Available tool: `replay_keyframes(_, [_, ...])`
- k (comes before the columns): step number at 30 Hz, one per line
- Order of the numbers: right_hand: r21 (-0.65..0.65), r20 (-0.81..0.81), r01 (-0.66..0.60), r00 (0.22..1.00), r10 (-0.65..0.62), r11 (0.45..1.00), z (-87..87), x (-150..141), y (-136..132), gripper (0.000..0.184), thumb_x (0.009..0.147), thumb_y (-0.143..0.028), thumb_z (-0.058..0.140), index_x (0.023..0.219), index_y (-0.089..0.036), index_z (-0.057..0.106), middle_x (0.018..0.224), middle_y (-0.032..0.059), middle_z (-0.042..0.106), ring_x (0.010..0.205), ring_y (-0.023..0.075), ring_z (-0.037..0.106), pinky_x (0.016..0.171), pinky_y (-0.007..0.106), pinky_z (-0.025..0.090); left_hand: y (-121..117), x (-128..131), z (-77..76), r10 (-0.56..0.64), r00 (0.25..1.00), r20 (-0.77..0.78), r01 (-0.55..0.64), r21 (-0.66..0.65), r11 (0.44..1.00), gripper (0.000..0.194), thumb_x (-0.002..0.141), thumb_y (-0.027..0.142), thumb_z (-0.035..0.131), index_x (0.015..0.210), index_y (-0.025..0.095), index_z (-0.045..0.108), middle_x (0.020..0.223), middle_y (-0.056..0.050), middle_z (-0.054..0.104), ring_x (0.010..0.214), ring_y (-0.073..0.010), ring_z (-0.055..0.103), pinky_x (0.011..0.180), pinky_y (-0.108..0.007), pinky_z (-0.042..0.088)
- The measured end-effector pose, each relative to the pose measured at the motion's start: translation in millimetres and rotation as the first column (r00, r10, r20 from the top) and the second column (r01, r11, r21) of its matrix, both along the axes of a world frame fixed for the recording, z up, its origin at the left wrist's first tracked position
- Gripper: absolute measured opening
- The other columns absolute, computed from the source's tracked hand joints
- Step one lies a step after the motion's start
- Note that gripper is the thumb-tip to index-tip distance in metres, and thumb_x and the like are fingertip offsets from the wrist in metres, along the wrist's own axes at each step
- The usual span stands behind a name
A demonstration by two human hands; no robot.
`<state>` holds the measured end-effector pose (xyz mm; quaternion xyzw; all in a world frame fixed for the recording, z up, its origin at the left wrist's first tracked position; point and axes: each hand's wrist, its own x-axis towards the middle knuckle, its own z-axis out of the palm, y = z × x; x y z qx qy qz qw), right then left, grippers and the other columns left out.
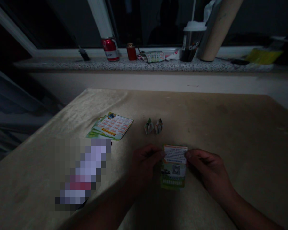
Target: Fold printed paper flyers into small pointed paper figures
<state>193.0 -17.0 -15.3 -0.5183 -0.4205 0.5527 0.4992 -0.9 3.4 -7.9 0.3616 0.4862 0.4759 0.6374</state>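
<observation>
A small printed card [174,170], green and white with a QR code, is held upright-facing between both hands. My left hand [147,159] pinches its upper left edge between thumb and fingers. On the opposite edge, my right hand [206,163] grips the card the same way. Beyond the hands stand two small folded paper shapes, the left one [148,126] and the right one [158,126], side by side with a slight gap. A fanned stack of similar printed cards [112,126] lies farther left on the table.
The table [218,124] has a pixelated, blurred-out object [84,172] at left. Along the granite windowsill [91,65] stand a red can [110,49], a red lighter-like cylinder [131,52], a crumpled wrapper [153,57], a lidded cup with straw [192,41] and a cardboard tube [218,32].
</observation>
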Motion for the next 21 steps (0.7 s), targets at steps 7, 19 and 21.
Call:
replay_keyframes(7, [0.022, 0.063, 0.031, 0.998, -0.033, 0.999, -4.3, 4.4, 0.1, 0.030, 0.078, -0.047, 0.081, 0.064, -0.020, 0.076, 0.063, 0.0025, 0.071, 0.062, 0.0159, 0.063, 0.059, 0.025, 0.049, 7.3, -3.7, 4.5, 0.053, 0.998, -0.017, -0.052, 0.032, 0.998, 0.010, 0.070, 0.022, 0.076, 0.063, 0.016, 0.073, 0.061, 0.000, 0.071, 0.060, -0.0137, 0.065, 0.062, -0.025, 0.052])
replay_keyframes(19, [0.023, 0.035, -0.067, 0.997, 0.066, 0.997, -3.0, 0.8, -0.7, 0.028, 0.081, -0.045, 0.078, 0.071, -0.020, 0.079, 0.069, 0.0035, 0.074, 0.067, 0.0173, 0.067, 0.065, 0.026, 0.054, 4.1, -1.7, 2.2, 0.016, 1.000, 0.020, -0.016, -0.001, 1.000, 0.008, 0.068, 0.022, 0.078, 0.064, 0.016, 0.074, 0.063, -0.001, 0.073, 0.060, -0.0149, 0.066, 0.062, -0.026, 0.052])
replay_keyframes(21, [0.023, 0.038, -0.056, 0.998, 0.055, 0.998, -4.3, 1.5, -0.8, 0.028, 0.081, -0.045, 0.078, 0.071, -0.020, 0.079, 0.068, 0.0033, 0.073, 0.066, 0.0167, 0.066, 0.064, 0.026, 0.053, 4.3, -2.1, 2.4, 0.020, 1.000, 0.021, -0.020, 0.003, 1.000, 0.008, 0.068, 0.022, 0.078, 0.064, 0.016, 0.074, 0.063, -0.001, 0.073, 0.061, -0.0152, 0.067, 0.063, -0.026, 0.053])
